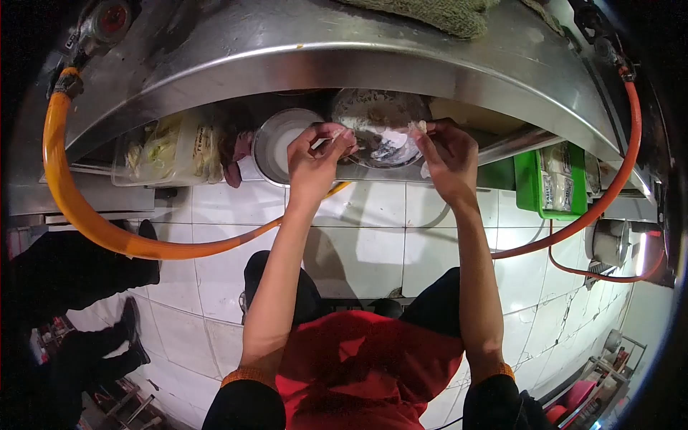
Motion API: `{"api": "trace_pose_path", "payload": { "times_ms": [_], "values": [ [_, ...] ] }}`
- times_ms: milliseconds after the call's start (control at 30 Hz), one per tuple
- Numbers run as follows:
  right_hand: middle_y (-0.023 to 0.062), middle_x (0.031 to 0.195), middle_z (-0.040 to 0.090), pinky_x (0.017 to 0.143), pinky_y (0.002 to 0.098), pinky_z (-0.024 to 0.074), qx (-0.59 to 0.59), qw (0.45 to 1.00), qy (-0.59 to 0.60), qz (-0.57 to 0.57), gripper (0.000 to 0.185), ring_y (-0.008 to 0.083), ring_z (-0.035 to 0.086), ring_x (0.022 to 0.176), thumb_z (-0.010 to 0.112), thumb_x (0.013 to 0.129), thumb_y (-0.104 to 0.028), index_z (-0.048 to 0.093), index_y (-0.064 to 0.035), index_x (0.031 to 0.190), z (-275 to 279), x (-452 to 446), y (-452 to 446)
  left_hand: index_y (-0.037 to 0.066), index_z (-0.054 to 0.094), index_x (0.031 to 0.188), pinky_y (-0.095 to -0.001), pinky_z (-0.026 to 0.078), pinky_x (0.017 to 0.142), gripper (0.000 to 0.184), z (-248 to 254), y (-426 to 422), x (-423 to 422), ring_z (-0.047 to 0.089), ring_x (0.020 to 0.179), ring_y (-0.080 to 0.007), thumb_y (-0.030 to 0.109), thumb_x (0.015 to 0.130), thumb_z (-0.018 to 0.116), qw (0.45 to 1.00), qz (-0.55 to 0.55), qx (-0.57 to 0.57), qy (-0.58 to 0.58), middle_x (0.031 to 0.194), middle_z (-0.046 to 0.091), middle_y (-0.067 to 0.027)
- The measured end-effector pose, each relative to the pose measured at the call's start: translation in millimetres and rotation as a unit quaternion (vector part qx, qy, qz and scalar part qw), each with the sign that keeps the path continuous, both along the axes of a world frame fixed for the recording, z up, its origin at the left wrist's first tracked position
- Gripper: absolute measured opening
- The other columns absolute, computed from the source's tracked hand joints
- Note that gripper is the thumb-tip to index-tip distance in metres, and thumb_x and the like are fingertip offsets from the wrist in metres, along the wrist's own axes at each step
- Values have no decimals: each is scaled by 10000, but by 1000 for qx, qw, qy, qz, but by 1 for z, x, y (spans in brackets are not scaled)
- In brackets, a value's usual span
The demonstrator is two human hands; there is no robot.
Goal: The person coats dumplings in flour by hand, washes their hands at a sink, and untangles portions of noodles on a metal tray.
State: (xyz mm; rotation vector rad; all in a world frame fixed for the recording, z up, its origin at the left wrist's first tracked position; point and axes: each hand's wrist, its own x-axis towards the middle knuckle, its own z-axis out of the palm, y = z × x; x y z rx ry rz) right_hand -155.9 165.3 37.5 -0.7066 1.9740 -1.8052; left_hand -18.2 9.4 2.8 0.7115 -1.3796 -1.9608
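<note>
My left hand (314, 159) is raised at the near rim of the shelf, its thumb and fingertips pinched together. A bit of something pale shows at those fingertips, too small to name. Level with it on the other side, my right hand (450, 159) pinches a small pale, crumpled piece (418, 127) between thumb and fingers. Between and beyond the hands lies a metal bowl (358, 107) with white powder (392, 141) in it and smeared on its wall. Close by my left hand stands a metal pot (262, 154) with whitish contents.
A clear plastic tub (197, 147) of pale vegetables sits left on the shelf under the steel counter (322, 66). At right is a green crate (529, 183) with packets. Orange hoses (61, 179) loop down both sides. Another person's dark-clothed legs (93, 269) are at left.
</note>
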Motion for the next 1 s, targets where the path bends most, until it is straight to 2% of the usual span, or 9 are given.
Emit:
{"api": "trace_pose_path", "payload": {
  "times_ms": [267,333,467,567,633,667,700,767,1000],
  "values": [
    [-6,808,632,568,227,386,-8,993,-104,57,241,46,467,637,732,864,-207,659,1,962,-17,-13,6,-54,600,967,-347,558,921,138,-8,9,-8,650,931,-206,80,935,605,992,-61,100,40,1015,640,-118],
    [-27,786,626,551,232,370,-84,980,-169,61,251,41,431,606,739,857,-211,667,-15,998,-21,-10,2,-52,608,982,-359,546,950,130,-6,14,-11,648,958,-220,70,941,590,983,-121,109,85,1037,650,-123],
    [-20,793,641,588,216,403,-32,983,-170,63,265,44,492,648,745,851,-205,676,-6,1012,-18,-6,-3,-44,612,996,-362,534,968,124,-1,21,-12,646,982,-217,65,945,580,976,-150,132,83,1046,659,-125],
    [-22,810,618,588,235,389,13,997,-55,57,238,74,488,658,725,856,-229,689,-56,1015,-16,7,-9,-57,613,1051,-294,556,889,168,-3,22,-12,662,947,-188,45,918,620,978,-110,161,75,1069,677,-143],
    [23,899,662,693,276,458,68,982,176,27,238,135,576,759,725,844,-241,705,-72,1010,-21,15,-14,-50,616,1045,-280,561,860,163,-4,23,-13,665,922,-165,41,910,631,980,-78,167,73,1037,684,-131],
    [78,951,664,787,300,476,72,987,139,32,239,191,613,871,733,821,-208,707,-63,1010,-22,18,-17,-50,616,1045,-280,561,860,163,-4,24,-12,665,922,-165,41,910,631,980,-78,168,72,1037,684,-131],
    [78,951,664,787,300,476,72,987,139,31,239,191,613,871,733,821,-208,707,-63,1010,-22,18,-17,-43,618,1042,-272,562,843,165,-5,25,-11,665,908,-157,45,905,640,980,-74,174,67,1025,685,-121],
    [108,930,643,810,309,482,68,967,235,68,258,233,624,892,750,794,-168,703,-38,1013,-22,18,-17,-35,620,1040,-264,563,825,167,-5,24,-10,666,895,-149,49,899,650,979,-71,181,60,1012,687,-111],
    [130,912,635,747,341,508,31,930,341,135,276,289,635,837,740,760,-44,690,-28,1031,0,18,-10,-16,618,1019,-251,563,783,157,1,18,-4,667,862,-148,61,890,667,977,-63,204,28,969,689,-103]
  ]
}}
